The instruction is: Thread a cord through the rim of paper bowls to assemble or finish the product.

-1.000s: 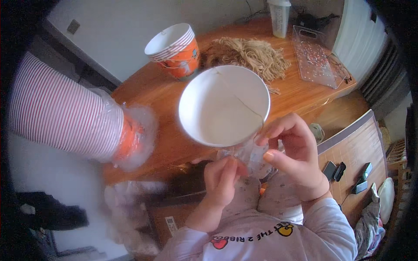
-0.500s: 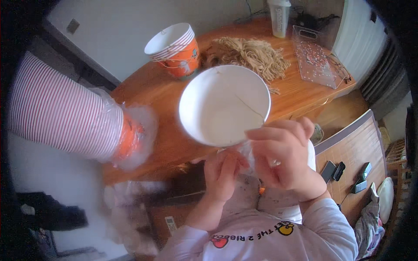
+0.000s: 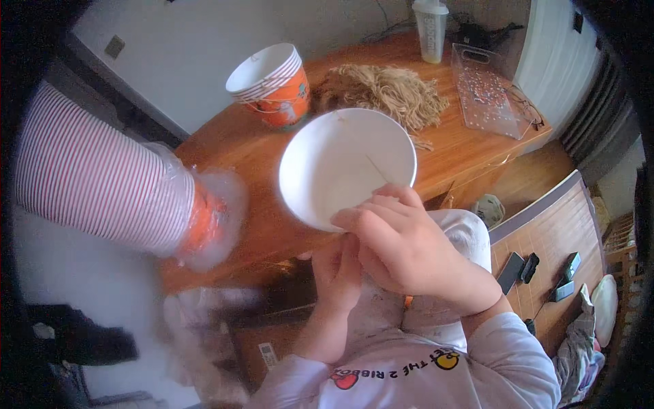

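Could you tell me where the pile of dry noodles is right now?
In the head view, the noodle pile lies on the wooden table, behind the white bowl, between the orange cup stack and clear tray.

Both forearms rise from the lower edge and meet close in front of the chest. The right hand curls palm-down, fingers bent, touching the left hand beneath.

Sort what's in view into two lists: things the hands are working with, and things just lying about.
In hand: white paper bowl, held at its near rim by the right hand and left hand.

Lying about: stack of orange cups, pile of noodles, clear tray, lidded plastic cup, wooden table.
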Demonstrator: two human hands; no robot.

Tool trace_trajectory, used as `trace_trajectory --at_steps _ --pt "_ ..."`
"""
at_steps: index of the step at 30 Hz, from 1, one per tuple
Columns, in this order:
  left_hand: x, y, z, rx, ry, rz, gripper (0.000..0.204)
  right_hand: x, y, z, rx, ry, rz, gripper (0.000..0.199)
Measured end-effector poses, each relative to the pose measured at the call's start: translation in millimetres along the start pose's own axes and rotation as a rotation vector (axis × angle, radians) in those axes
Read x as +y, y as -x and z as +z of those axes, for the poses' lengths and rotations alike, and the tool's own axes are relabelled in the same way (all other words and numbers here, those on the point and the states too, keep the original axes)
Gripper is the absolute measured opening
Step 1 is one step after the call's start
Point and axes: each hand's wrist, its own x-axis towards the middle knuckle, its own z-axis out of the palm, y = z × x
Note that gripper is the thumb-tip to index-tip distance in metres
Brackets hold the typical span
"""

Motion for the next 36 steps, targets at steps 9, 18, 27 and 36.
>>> trace_trajectory --at_steps 9,18,27,36 --pt "5 5 -18 0.194 -0.205 0.281 0.019 14 21 -1 0.137 -0.175 -0.390 0.022" --pt "20 1 -26 -0.031 0.256 -0.188 0.014 13 29 -13 0.036 -0.139 -0.331 0.024" --pt "15 -4 -32 -0.026 0.078 -0.040 0.011 6 36 6 -0.136 0.061 0.245 0.026" --pt "7 -6 -32 0.019 0.091 -0.082 0.017 11 36 8 -0.094 0.032 0.197 0.022"
